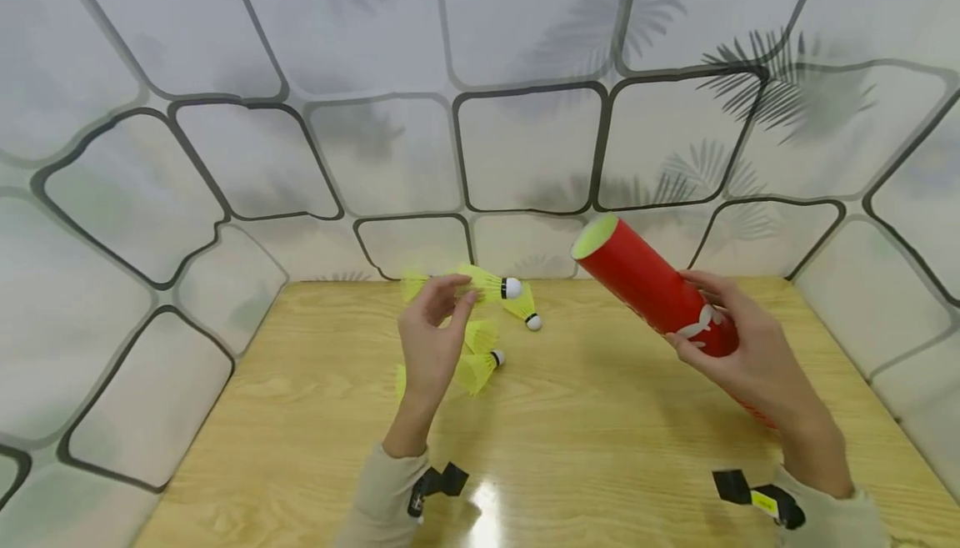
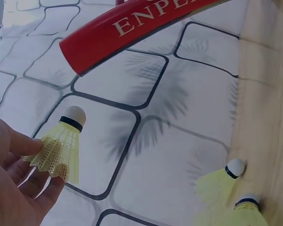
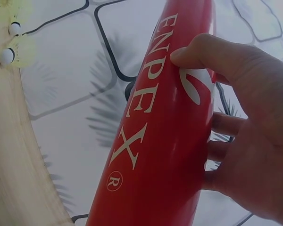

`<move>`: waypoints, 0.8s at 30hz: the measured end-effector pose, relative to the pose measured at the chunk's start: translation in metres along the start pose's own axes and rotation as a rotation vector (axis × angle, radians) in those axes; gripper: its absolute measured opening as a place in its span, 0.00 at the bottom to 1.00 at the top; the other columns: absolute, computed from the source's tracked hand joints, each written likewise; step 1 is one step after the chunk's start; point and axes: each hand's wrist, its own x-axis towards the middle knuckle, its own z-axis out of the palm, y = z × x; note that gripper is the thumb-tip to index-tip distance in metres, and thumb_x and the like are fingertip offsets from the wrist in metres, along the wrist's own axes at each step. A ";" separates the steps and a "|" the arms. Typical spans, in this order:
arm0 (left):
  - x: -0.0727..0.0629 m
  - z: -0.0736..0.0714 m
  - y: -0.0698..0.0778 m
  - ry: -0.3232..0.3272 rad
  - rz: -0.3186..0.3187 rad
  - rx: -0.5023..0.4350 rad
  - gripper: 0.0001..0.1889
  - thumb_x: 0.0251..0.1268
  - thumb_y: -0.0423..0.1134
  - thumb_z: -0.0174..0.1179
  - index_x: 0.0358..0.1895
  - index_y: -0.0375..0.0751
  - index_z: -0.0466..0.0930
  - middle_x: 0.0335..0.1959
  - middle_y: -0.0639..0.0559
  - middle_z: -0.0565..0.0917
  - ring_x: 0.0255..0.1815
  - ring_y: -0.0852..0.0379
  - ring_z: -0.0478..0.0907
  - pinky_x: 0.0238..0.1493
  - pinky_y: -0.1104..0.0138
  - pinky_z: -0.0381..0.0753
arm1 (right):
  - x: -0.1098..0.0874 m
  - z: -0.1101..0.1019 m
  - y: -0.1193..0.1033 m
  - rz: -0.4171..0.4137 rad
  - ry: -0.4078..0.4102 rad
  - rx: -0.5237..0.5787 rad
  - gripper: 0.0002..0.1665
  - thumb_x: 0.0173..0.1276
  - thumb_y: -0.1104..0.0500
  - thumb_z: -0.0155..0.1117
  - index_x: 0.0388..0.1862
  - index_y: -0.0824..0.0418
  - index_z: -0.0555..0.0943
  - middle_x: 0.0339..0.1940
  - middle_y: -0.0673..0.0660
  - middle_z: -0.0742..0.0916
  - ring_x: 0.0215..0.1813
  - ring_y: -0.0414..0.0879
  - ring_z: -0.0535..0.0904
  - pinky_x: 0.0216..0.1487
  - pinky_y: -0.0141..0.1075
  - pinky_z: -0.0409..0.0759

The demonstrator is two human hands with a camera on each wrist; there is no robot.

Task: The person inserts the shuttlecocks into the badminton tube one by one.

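Between thumb and fingers, my left hand point(image 1: 432, 335) pinches a yellow shuttlecock point(image 2: 59, 146) by its skirt; its white cork points toward the tube side. My right hand point(image 1: 757, 356) grips a red shuttlecock tube point(image 1: 645, 281) with white lettering, held tilted above the table. The tube's uncovered mouth faces up and left, toward the held shuttlecock, and the two are apart. In the right wrist view the thumb lies along the tube point(image 3: 155, 122) while the fingers wrap its far side.
Several yellow shuttlecocks lie on the wooden table point(image 1: 585, 448), among them one point(image 1: 480, 371) near my left wrist and one point(image 1: 521, 308) behind. Patterned cloth point(image 1: 532, 148) rises along the table's back and sides.
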 end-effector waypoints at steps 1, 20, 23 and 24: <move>0.003 -0.001 0.001 0.000 0.008 -0.003 0.08 0.68 0.25 0.66 0.48 0.31 0.85 0.38 0.41 0.89 0.36 0.47 0.87 0.43 0.67 0.86 | 0.000 0.001 0.000 -0.002 -0.006 -0.001 0.53 0.53 0.72 0.80 0.76 0.52 0.69 0.62 0.59 0.82 0.48 0.32 0.78 0.41 0.20 0.80; 0.016 0.008 0.013 -0.067 0.181 -0.035 0.11 0.67 0.23 0.65 0.50 0.31 0.84 0.40 0.40 0.88 0.38 0.42 0.87 0.46 0.63 0.87 | 0.003 0.018 -0.005 -0.067 -0.140 -0.071 0.51 0.53 0.67 0.83 0.75 0.49 0.71 0.61 0.54 0.82 0.56 0.48 0.76 0.43 0.31 0.84; 0.013 0.013 0.012 -0.069 0.203 -0.004 0.10 0.68 0.24 0.65 0.50 0.32 0.84 0.39 0.41 0.89 0.38 0.43 0.87 0.46 0.63 0.87 | 0.005 0.022 -0.007 -0.078 -0.161 -0.065 0.50 0.54 0.67 0.83 0.74 0.48 0.71 0.61 0.52 0.82 0.56 0.45 0.76 0.45 0.31 0.84; 0.013 0.014 0.012 -0.076 0.211 0.008 0.09 0.68 0.24 0.65 0.49 0.32 0.85 0.39 0.42 0.89 0.38 0.44 0.87 0.46 0.62 0.87 | 0.005 0.023 -0.008 -0.081 -0.167 -0.061 0.49 0.54 0.66 0.83 0.74 0.48 0.72 0.61 0.52 0.82 0.56 0.44 0.76 0.45 0.31 0.84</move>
